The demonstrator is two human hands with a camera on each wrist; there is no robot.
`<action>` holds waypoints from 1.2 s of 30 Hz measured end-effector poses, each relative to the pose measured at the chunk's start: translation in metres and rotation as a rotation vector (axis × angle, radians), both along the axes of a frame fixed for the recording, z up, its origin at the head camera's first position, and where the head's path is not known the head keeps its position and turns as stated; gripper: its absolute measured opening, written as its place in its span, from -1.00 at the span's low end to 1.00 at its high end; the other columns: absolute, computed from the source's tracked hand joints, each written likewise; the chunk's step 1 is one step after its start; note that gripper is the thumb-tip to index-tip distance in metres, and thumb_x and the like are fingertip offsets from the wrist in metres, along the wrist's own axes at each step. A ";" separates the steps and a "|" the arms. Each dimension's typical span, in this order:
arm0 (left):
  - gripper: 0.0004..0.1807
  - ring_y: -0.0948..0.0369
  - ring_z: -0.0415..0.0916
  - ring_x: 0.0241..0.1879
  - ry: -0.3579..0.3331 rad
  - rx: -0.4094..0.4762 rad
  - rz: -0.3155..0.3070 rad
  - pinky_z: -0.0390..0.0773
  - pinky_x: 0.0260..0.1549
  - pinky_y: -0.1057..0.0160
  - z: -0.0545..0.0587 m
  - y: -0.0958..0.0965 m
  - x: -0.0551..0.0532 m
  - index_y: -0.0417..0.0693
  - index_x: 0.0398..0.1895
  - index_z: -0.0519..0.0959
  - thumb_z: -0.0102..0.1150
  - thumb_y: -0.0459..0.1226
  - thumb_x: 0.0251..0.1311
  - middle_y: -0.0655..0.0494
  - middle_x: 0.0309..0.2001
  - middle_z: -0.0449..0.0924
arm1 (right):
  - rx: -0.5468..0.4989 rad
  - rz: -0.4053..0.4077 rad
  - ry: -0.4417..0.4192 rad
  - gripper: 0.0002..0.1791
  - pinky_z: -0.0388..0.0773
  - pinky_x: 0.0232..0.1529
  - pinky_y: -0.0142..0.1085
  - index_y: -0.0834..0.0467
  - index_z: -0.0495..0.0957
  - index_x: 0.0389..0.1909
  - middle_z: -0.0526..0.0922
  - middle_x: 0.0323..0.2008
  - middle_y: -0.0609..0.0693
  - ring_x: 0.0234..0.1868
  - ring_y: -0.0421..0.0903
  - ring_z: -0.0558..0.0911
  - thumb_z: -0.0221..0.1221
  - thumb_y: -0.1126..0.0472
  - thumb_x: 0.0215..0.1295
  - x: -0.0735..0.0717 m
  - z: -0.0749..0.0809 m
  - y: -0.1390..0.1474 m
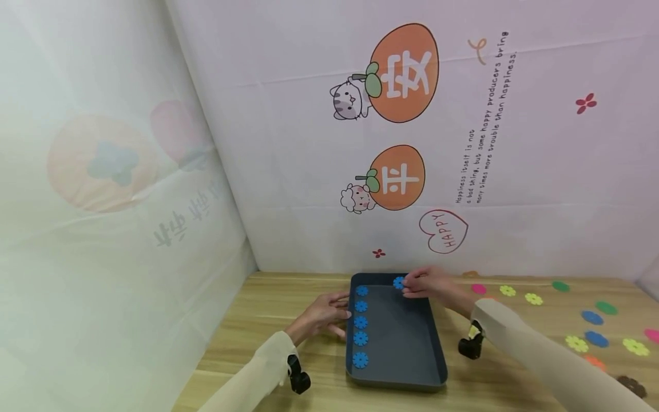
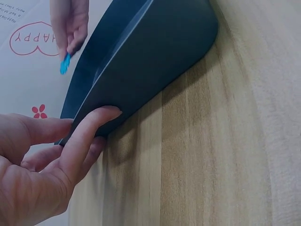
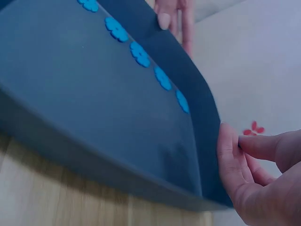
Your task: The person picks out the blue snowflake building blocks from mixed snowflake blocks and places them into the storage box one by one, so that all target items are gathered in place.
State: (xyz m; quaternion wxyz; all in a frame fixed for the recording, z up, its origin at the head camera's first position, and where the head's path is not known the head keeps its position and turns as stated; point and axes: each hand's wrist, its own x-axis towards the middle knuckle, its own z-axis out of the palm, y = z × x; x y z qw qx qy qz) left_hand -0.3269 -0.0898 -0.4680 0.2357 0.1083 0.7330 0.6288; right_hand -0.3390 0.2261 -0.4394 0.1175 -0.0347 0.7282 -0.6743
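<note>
A dark grey rectangular tray [image 1: 401, 337] lies on the wooden table. Along its left inner side runs a column of several blue flower-shaped plastic discs [image 1: 361, 322]. My right hand [image 1: 429, 284] is over the tray's far right corner, pinching another blue flower-shaped disc [image 1: 398, 282] by its edge. In the left wrist view that disc [image 2: 65, 63] hangs from the fingertips. The right wrist view hides it behind the fingers. My left hand [image 1: 324, 312] holds the tray's left wall, one fingertip at the rim and another finger [image 2: 89, 127] against the outer face.
To the right of the tray, loose discs lie scattered: yellow flowers [image 1: 534, 299], blue discs [image 1: 596, 339], green discs [image 1: 606, 308], a pink disc [image 1: 479, 289] and a brown one [image 1: 632, 386]. A printed white cloth [image 1: 309, 171] hangs behind the table, another along the left.
</note>
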 end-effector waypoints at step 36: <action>-0.29 -0.20 0.52 0.33 0.025 -0.029 -0.027 0.83 -0.43 0.16 -0.001 -0.002 -0.001 -0.17 0.62 0.24 0.18 -0.44 0.44 -0.36 0.49 0.32 | 0.161 -0.109 -0.071 -0.72 0.83 -0.10 -0.10 0.62 0.49 0.03 0.72 -0.22 0.41 -0.33 0.07 0.82 0.17 0.48 0.43 -0.021 -0.017 -0.061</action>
